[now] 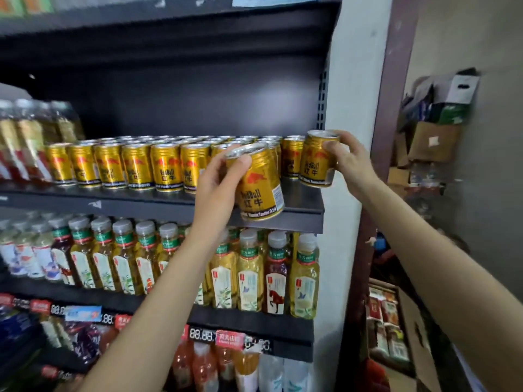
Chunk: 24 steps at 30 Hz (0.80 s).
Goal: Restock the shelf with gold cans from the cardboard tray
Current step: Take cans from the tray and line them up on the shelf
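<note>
Rows of tea bottles (249,275) fill the level below. Price tags (229,339) line its front edge. To the right, cardboard boxes (433,140) are piled against the wall (498,80).

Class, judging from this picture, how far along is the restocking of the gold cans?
Done: a row of gold cans fills most of the shelf. In hand: the left hand holds one can, the right hand another. Left: the gap between them; tray unseen.
</note>
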Tool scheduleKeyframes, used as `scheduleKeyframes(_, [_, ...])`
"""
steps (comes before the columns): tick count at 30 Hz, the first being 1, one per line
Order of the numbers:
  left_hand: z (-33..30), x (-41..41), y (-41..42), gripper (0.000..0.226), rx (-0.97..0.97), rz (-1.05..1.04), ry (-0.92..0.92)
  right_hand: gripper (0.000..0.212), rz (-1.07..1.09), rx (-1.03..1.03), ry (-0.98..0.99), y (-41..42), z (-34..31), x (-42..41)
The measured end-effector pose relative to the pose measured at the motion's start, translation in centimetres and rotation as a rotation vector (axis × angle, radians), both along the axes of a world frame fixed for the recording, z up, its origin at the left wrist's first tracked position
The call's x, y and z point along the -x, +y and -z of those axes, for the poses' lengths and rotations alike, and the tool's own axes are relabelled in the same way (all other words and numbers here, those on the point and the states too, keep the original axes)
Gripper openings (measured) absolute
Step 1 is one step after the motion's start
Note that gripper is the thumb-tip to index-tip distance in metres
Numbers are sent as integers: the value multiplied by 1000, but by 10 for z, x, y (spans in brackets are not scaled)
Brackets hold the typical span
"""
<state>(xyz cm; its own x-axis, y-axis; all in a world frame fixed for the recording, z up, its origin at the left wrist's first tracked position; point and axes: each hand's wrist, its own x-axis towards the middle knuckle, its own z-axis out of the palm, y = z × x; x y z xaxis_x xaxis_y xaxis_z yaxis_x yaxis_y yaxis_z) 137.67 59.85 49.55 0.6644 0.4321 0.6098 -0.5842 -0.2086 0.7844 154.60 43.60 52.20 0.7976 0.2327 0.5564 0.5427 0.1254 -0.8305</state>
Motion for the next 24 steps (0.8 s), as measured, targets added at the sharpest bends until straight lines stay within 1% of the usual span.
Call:
scheduleKeyframes(1, [0, -5, -2, 30, -5, -23, 21, 44, -4, 12, 18, 6, 1, -10])
scheduleKeyframes(2, [0, -9, -4, 32, -21, -47, 40, 41, -5, 27, 25, 11, 3, -19])
scheduleKeyframes(4, [1, -17, -8, 34, -60, -90, 77, 28, -14, 52, 28, 20, 5, -31])
scheduleKeyframes(7, [1, -27, -11, 42, -98, -128, 105, 30, -73, 94, 66, 27, 9, -46])
scheduleKeyframes(11, [0, -41, -18, 47, -156, -174, 119, 31, -185, 178, 111, 25, 7, -52])
scheduleKeyframes(14, [-2, -53, -27, 55, -201, -203, 129, 41, -176, 191, 67, 13, 6, -42])
scheduleKeyframes(16, [-3, -60, -33, 63, -220, -215, 149, 44, -142, 155, 27, 0, 8, -31])
scheduleKeyframes(18, [-4, -67, -38, 70, -221, -194, 165, 42, -190, 94, -32, -17, 15, -21])
scheduleKeyframes(19, [-4, -71, -41, 69, -234, -183, 169, 43, -249, 86, -66, -24, 18, -15])
scheduleKeyframes(20, [-4, -73, -43, 64, -257, -183, 172, 47, -313, 120, -97, -29, 21, -9])
scheduleKeyframes(22, [-3, -78, -48, 58, -311, -200, 174, 63, -378, 279, -148, -33, 25, 2])
scheduleKeyframes(24, [-4, -81, -52, 59, -344, -199, 175, 77, -317, 356, -178, -27, 29, 6])
